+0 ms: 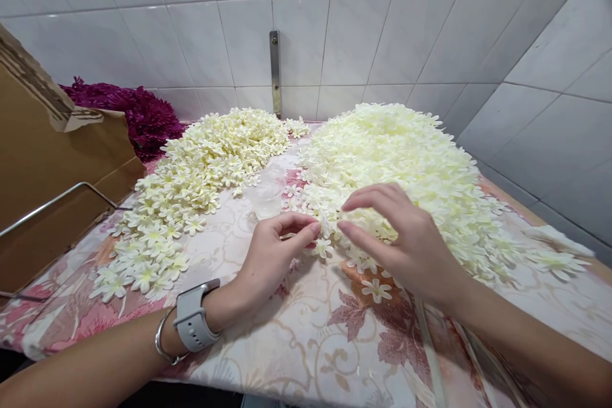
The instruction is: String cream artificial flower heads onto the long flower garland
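Note:
Just left of the middle, my left hand (282, 242) is closed in a pinch, thumb against fingers. Whatever it pinches is too small and blurred against the white blossoms to make out. My right hand (404, 239) faces it, thumb and forefinger apart with nothing seen between them. Beyond and under the right hand spreads a large heap of white artificial flowers (382, 146). A loose flower (323, 248) lies close by the left fingertips. Another single flower (377, 291) sits on the cloth below the right hand. The left wrist wears a watch (195, 315) and a bangle (165, 338).
A second heap of cream flowers (205, 159) covers the left-centre. Between the heaps stands a small clear plastic cup (266, 199). A cardboard box (62, 172) with a metal wire (52, 204) is at left, purple flowers (129, 115) behind. Patterned cloth (282, 344) covers the table.

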A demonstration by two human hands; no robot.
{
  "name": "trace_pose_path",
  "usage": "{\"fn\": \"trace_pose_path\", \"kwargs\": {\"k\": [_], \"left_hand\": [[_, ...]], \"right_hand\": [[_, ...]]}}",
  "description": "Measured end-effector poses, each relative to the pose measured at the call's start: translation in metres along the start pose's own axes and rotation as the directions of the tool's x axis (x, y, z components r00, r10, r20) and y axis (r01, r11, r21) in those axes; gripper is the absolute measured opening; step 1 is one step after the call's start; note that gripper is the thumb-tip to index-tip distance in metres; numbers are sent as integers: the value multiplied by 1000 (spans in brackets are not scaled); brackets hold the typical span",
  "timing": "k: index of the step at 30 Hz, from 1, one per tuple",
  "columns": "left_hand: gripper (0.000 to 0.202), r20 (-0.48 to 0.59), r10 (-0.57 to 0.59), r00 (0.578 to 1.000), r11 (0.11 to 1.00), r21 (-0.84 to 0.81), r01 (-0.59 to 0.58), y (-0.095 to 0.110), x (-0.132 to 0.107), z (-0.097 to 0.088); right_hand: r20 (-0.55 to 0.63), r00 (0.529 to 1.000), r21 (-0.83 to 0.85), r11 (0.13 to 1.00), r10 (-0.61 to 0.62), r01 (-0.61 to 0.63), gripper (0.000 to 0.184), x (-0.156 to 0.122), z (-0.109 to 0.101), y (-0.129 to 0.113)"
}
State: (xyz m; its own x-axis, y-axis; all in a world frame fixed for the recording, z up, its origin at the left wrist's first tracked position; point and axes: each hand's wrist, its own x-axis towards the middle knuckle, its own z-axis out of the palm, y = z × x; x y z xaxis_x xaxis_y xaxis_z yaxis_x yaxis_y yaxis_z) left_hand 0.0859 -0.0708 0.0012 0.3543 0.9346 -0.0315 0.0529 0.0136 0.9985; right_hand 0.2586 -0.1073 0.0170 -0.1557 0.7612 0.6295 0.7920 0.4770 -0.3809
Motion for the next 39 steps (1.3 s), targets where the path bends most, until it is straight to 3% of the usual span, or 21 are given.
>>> {"fn": "trace_pose_path", "kwargs": {"k": [2, 4, 7, 9, 10, 11, 13, 14, 16, 20, 23, 26, 28, 32, 35, 39], "left_hand": [[18, 12, 19, 1000, 999, 27, -19, -1, 0, 0], [18, -3, 45, 999, 997, 57, -45, 0, -1, -1], [17, 16, 150, 989, 981, 126, -151, 2, -6, -1], [15, 174, 290, 941, 919, 224, -325, 4, -12, -2], [16, 303, 357, 884, 858, 268, -438, 5, -15, -2], [17, 442, 404, 801, 780, 291, -554, 5, -18, -3], [20, 653, 437, 619, 630, 269, -728, 6, -24, -3], [21, 709, 441, 550, 577, 246, -779, 6, -26, -3], [23, 745, 462, 481, 518, 214, -828, 6, -29, -3], [24, 733, 474, 488, 499, 233, -835, 9, -31, -3], [24, 735, 468, 491, 492, 245, -835, 11, -32, -4], [23, 729, 486, 482, 480, 238, -844, 11, -32, -4], [21, 724, 496, 480, 474, 238, -848, 11, -33, -4], [20, 727, 501, 470, 464, 233, -855, 9, -33, -4], [20, 716, 521, 466, 461, 224, -859, 9, -33, -4], [19, 695, 562, 448, 424, 222, -878, 8, -32, -4]], "right_hand": [[84, 995, 56, 997, -55, 51, 5, -2, 4, -2], [86, 994, 41, 997, -75, 72, 10, -2, 5, -2], [-109, 990, -122, 990, -85, 71, 9, 1, 3, 5], [-237, 964, -243, 968, -122, 63, 10, 4, -1, 9], [-245, 958, -275, 958, -152, 82, 10, 5, -2, 11], [-207, 962, -285, 951, -180, 117, 11, 6, -3, 12], [-38, 970, -261, 940, -239, 221, 14, 5, 1, 9], [66, 961, -245, 930, -267, 275, 18, 4, 5, 7], [249, 921, -240, 902, -301, 359, 26, 3, 17, 1], [455, 831, -250, 850, -319, 463, 27, 13, 43, -9], [550, 794, -311, 819, -259, 483, 21, 25, 49, -11], [548, 807, -381, 794, -219, 474, 23, 29, 38, -7], [530, 830, -424, 793, -175, 438, 33, 26, 26, -3], [499, 867, -459, 847, -3, 267, 57, 15, 8, 10], [474, 878, -423, 893, 73, 154, 52, 11, 7, 19], [460, 885, -386, 914, 77, 121, 36, 15, 15, 28]]}}
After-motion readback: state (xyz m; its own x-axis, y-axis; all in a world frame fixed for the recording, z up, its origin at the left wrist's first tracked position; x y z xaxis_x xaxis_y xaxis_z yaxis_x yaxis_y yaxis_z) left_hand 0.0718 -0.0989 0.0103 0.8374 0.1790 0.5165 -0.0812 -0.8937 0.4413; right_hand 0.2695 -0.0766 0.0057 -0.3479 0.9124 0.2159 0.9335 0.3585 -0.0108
